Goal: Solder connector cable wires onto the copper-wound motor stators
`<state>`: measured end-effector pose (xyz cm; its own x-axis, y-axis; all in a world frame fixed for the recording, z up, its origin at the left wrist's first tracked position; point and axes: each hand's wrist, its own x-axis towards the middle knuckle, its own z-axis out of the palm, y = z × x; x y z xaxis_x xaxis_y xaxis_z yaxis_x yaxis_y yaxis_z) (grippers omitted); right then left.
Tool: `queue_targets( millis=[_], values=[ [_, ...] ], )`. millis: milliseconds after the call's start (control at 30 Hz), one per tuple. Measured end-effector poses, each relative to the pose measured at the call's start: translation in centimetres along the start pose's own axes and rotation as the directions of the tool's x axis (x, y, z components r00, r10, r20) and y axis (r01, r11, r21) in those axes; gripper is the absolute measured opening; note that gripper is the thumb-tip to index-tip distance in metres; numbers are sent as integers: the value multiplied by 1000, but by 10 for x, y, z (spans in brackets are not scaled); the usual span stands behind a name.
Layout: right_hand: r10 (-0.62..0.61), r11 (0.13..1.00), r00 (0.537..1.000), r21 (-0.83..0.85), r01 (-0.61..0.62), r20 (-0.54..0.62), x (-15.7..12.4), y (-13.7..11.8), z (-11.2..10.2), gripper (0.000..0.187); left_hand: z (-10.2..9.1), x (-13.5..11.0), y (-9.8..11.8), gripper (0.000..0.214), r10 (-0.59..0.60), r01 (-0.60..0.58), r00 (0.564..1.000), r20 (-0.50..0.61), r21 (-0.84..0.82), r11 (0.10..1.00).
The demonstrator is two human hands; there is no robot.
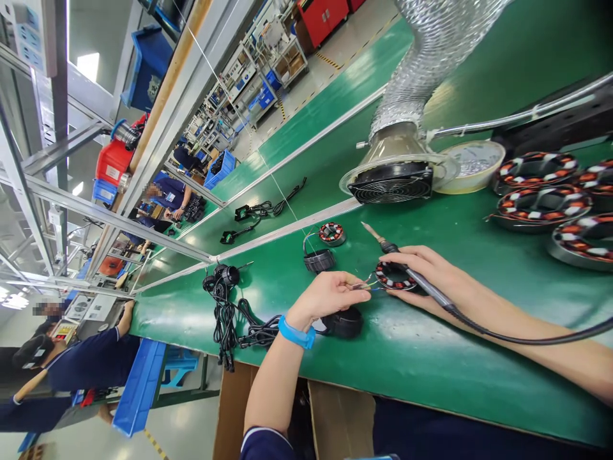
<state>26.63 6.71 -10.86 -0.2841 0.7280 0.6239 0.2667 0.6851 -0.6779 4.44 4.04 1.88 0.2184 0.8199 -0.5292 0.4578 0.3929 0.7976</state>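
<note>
My right hand (440, 281) is closed around a small motor stator (393, 276) with orange-red copper windings. The same hand carries a soldering iron (389, 246), its tip pointing up and left, away from the stator. In a pinch, my left hand (332, 294) grips thin coloured wires (371, 282) that run out of the stator. A blue band circles the left wrist. Beneath that hand sits a black round housing (345, 321), partly covered. Just beyond both hands lie another small stator (332, 234) and a black ribbed cap (318, 260).
A fume-extraction fan (393, 182) on a foil duct stands behind, beside a round tub (472, 165). Larger stators (546, 204) are stacked at right. Black cable bundles (261, 332) and a black motor part (225, 276) lie leftward. Co-workers (96, 358) sit along the bench.
</note>
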Motion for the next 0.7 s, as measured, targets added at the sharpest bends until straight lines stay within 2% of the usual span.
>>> queue_targets(
  millis=[200, 400, 500, 600, 700],
  values=[
    [43, 998, 999, 52, -44, 14, -5, 5, 7, 43, 3, 8, 1, 58, 43, -39, 998, -53, 58, 998],
    [76, 992, 997, 96, -79, 31, -5, 4, 7, 40, 14, 17, 4, 33, 155, -140, 986, -61, 205, 969],
    [62, 994, 998, 87, -64, 23, -5, 4, 7, 43, 14, 15, 3, 29, 172, -150, 983, -66, 254, 956],
    [53, 996, 999, 73, -54, 13, -5, 6, 9, 44, 7, 12, 1, 38, 141, -125, 988, -65, 204, 971],
    [62, 996, 998, 71, -63, 17, -6, 8, 10, 44, -3, 8, 0, 54, 47, -45, 998, -35, 40, 998]
  ],
)
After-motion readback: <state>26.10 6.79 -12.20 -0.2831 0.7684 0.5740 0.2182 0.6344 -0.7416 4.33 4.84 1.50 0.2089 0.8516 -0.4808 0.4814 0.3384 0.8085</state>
